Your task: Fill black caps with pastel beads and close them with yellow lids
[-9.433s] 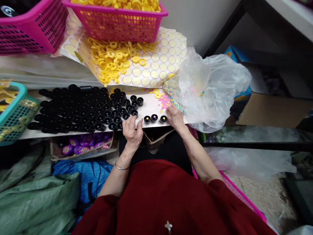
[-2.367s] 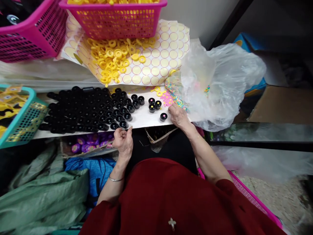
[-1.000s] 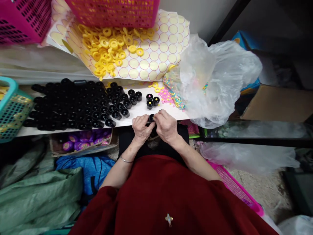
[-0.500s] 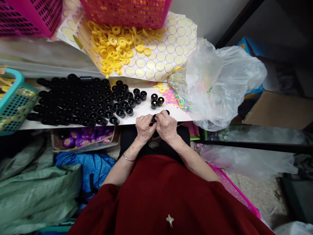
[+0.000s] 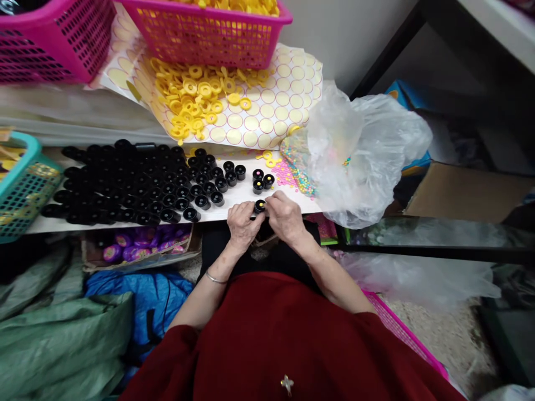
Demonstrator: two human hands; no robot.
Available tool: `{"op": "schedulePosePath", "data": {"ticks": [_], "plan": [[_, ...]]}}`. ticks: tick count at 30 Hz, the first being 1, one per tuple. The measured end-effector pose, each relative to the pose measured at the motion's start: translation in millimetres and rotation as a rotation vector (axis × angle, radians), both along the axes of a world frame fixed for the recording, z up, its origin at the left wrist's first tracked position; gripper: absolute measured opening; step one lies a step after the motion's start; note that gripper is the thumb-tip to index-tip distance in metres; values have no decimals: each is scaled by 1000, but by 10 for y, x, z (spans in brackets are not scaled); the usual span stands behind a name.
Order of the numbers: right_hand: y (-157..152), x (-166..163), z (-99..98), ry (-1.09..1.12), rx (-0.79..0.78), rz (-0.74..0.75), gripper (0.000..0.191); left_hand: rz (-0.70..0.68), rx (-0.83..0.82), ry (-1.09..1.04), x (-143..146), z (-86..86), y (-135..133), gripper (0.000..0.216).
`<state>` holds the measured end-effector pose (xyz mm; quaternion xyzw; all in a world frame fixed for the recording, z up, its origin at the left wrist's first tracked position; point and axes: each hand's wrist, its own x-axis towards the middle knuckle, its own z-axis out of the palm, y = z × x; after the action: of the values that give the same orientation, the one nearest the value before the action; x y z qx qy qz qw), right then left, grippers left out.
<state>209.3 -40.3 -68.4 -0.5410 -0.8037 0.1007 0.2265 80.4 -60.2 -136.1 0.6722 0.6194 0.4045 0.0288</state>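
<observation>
The front cup is black with a yellow centre; loose beads are mainly pink; the white sheet bears red-outlined cream circles.

No text, brand or number can be read. The sheet of round stickers shows pale yellow discs outlined in red, with any lettering too small to make out. The purple packages in the open box below the surface carry coloured print, small and blurred past reading. The blue box on the right has an orange patch near its corner, partly hidden by the clear plastic bag.
</observation>
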Motion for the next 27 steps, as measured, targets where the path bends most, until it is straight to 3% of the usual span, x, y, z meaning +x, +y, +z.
{"op": "schedulePosePath", "data": {"ticks": [2,5,10,14,17,22,27], "plan": [[160,154,-25,84,16,-60,24,8,-13,1,8,25,31,21],[477,365,-96,38,-41,-191,19,-22,-47,-9,-6,60,85,27],[798,477,-250,-91,-88,-151,14,-98,-6,-123,-134,71,85,36],[795,433,-334,-172,-82,-86,22,197,98,-110,-321,65,39,31],[762,433,-371,-152,-71,-29,24,352,42,-12,-429,116,50,33],[710,493,-383,-114,-44,15,28,355,-134,68,-484,237,115,23],[569,545,-378,-8,-22,3,26,308,-59,118,-512,243,121,17]]}}
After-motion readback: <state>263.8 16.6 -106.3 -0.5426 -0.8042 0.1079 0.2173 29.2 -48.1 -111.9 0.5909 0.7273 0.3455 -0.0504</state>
